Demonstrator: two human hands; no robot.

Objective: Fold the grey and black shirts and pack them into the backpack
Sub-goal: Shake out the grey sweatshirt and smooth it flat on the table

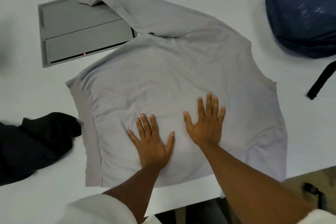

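Left hand and right hand, fingers spread flat, press the grey shirt mid-table. Smooth outward before folding its sleeve at 11 o'clock. Black shirt, apparently bunched, at 9; backpack at 2.

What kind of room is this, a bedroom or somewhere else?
Probably an office or workroom, not a bedroom. The grey shirt lies on a plain white table with a grey hatch set in its top, red light showing. A dark blue backpack sits nearby.
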